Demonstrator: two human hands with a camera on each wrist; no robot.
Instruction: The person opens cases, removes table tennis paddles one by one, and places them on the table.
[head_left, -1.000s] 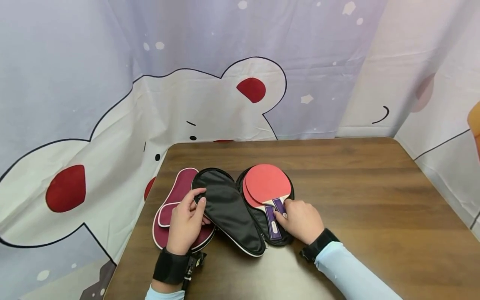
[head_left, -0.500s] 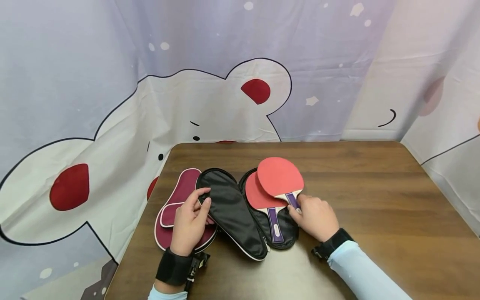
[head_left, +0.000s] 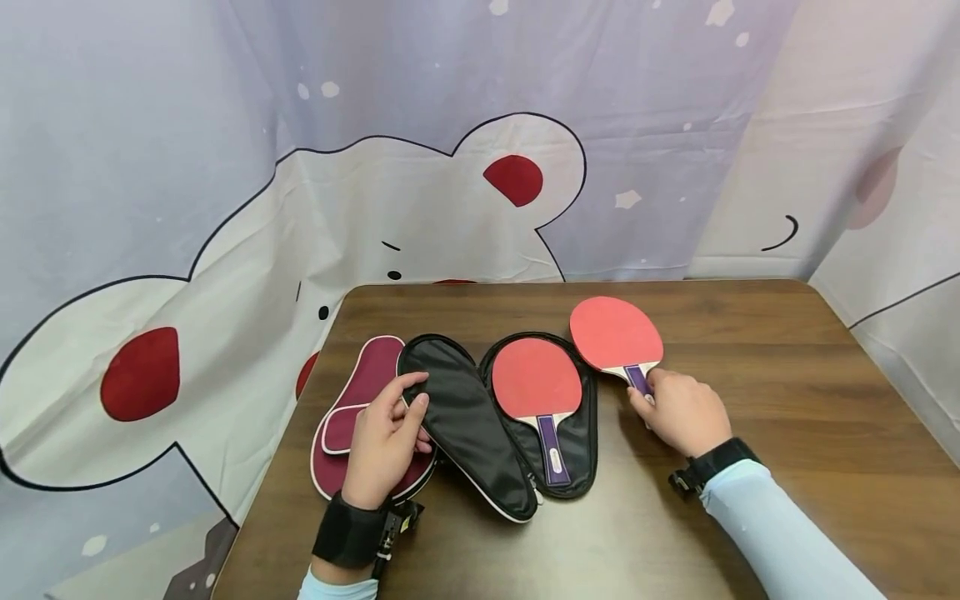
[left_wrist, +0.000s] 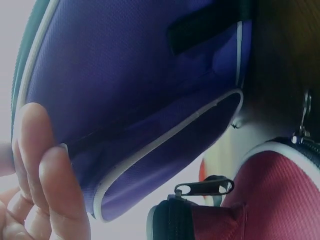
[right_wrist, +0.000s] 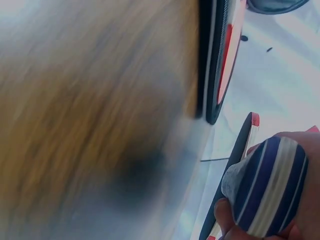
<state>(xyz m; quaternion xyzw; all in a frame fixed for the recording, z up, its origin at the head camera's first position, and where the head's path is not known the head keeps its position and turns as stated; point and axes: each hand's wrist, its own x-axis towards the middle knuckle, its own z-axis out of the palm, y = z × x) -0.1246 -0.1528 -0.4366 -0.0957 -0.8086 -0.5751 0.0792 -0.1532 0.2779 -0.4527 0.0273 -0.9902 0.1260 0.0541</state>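
Observation:
My left hand (head_left: 382,446) pinches the edge of the lifted cover of a paddle case (head_left: 465,433). Its lining is black; in the left wrist view the case's outside (left_wrist: 115,65) is purple-blue with white piping. In the case's other half lies a table tennis paddle (head_left: 537,379), red face up, purple handle towards me. To the right, my right hand (head_left: 686,412) grips a second table tennis paddle (head_left: 617,333) by its handle, red side up, above the table. The right wrist view shows its striped handle end (right_wrist: 272,187).
A maroon paddle case (head_left: 367,367) with white piping lies at the left, partly under the lifted cover and my left hand. Its zip pull (left_wrist: 205,187) shows in the left wrist view. The wooden table (head_left: 765,350) reaches back to a patterned curtain (head_left: 637,125).
My right hand has drawn one paddle out to the right, off the other paddle and away from the case. My left hand keeps holding the cover.

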